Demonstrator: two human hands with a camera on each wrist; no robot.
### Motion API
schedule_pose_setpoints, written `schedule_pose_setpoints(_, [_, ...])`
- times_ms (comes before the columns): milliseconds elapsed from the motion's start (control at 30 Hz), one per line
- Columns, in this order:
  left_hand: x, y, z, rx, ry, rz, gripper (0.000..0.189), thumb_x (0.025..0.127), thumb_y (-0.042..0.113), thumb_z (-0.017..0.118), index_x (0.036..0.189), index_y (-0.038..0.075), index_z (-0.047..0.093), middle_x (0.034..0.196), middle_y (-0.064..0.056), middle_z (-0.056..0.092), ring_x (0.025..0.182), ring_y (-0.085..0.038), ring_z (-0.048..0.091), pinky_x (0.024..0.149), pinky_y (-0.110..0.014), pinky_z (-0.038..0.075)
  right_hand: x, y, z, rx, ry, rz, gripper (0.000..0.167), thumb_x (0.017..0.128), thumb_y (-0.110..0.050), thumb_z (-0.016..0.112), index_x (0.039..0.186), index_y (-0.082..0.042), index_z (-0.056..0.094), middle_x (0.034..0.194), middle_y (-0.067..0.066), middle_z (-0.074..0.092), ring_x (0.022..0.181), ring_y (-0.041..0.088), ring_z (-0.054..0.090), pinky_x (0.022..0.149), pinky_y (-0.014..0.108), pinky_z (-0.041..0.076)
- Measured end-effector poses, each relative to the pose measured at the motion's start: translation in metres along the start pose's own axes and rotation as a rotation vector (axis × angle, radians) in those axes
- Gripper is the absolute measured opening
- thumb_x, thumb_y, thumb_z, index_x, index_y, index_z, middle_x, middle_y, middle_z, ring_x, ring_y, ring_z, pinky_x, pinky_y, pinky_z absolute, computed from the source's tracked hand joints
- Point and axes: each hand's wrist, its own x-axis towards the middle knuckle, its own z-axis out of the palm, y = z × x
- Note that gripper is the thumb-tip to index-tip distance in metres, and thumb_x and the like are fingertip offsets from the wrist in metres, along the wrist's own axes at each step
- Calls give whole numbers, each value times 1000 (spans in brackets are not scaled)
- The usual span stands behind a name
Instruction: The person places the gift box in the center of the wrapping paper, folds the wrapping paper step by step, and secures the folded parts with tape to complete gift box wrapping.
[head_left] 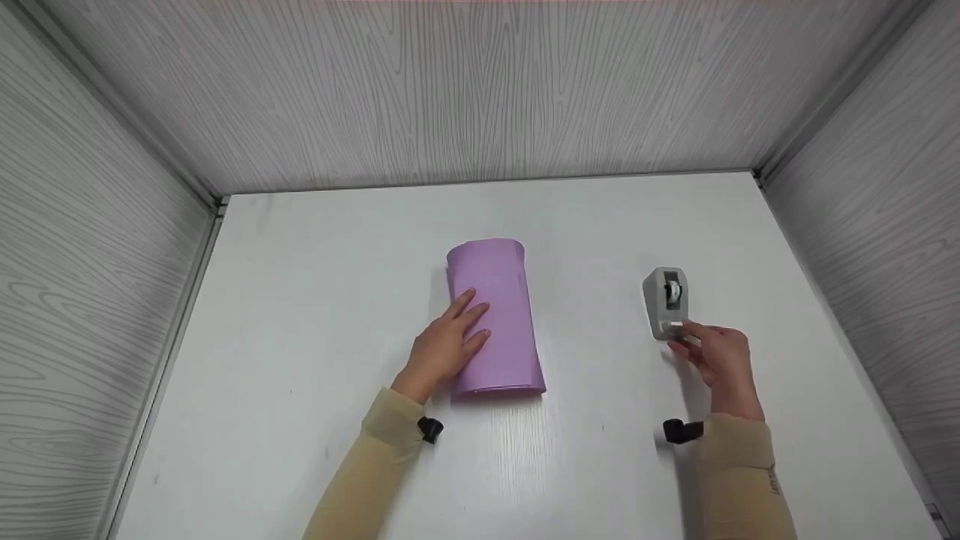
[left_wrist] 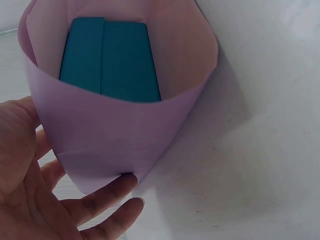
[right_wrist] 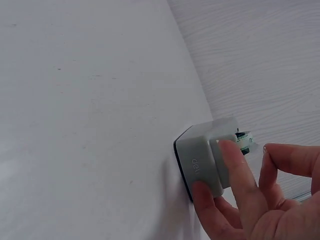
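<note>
A sheet of purple paper point(head_left: 499, 300), folded round into a sleeve, lies in the middle of the table. My left hand point(head_left: 439, 349) rests on its left side with the fingers spread. Through the sleeve's open end, the left wrist view shows a teal box point(left_wrist: 120, 60) inside. To the right stands a grey tape dispenser point(head_left: 656, 304) with a roll of tape point(head_left: 673, 291) in it. My right hand point(head_left: 718, 360) is at the dispenser's near end. In the right wrist view its fingertips pinch the clear end of the tape point(right_wrist: 254, 148), while other fingers touch the dispenser.
The white table point(head_left: 315, 300) is bounded by a grey wood-grain panel point(head_left: 480, 90) at the back and by similar panels on the left and right. Each sleeve has a small black wrist camera, one by the left wrist point(head_left: 430, 430) and one by the right point(head_left: 681, 430).
</note>
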Motion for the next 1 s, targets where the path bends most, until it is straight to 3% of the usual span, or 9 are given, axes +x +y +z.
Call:
schedule_pose_setpoints(233, [0,-1,0,1,-4,-9,53,100,43,53,149,24,46,161,4,23,133,-34,45,102,-51,42,-4,8,-3,25,-18,-52,31,91,0,64,116,7,46,109,10,56,84,16,70,82,29,55])
schedule_pose_setpoints(433, [0,-2,1,11,3,-5,53,99,43,53,148,24,46,161,4,23,133,-33,45,99,-52,44,-2,16,-7,-8,-46,-63,22,92,2,60,109,5,47,130,15,49,90,15,69,87,28,53])
schedule_pose_setpoints(533, [0,-2,1,9,0,-3,53,99,43,53,148,24,46,161,4,23,133,-34,45,100,-52,43,-2,19,-7,-100,-33,-75,26,94,-3,60,115,7,48,131,17,46,97,16,65,89,29,52])
schedule_pose_setpoints(667, [0,-1,1,-2,1,9,53,100,43,53,148,23,46,161,3,24,133,-34,45,101,-51,42,-3,21,-7,-356,36,-114,39,96,-19,57,123,7,52,126,15,49,102,19,65,92,32,50])
schedule_pose_setpoints(767, [0,-2,1,-8,8,14,53,99,42,53,148,23,47,161,3,25,133,-34,45,100,-52,43,-4,20,-8,-517,87,-141,45,95,-31,58,122,5,56,128,18,53,101,21,67,87,32,47])
schedule_pose_setpoints(867, [0,-2,1,-7,12,15,52,99,42,54,147,23,47,160,3,25,132,-34,46,99,-51,44,-4,18,-8,-594,102,-165,43,94,-35,60,115,3,59,135,20,54,99,23,69,77,29,47])
schedule_pose_setpoints(1000, [0,-2,1,-13,12,16,52,99,41,54,147,22,48,160,3,25,133,-34,45,100,-51,43,-2,15,-6,-644,103,-209,30,94,-27,60,102,1,60,136,20,55,94,24,70,68,23,48])
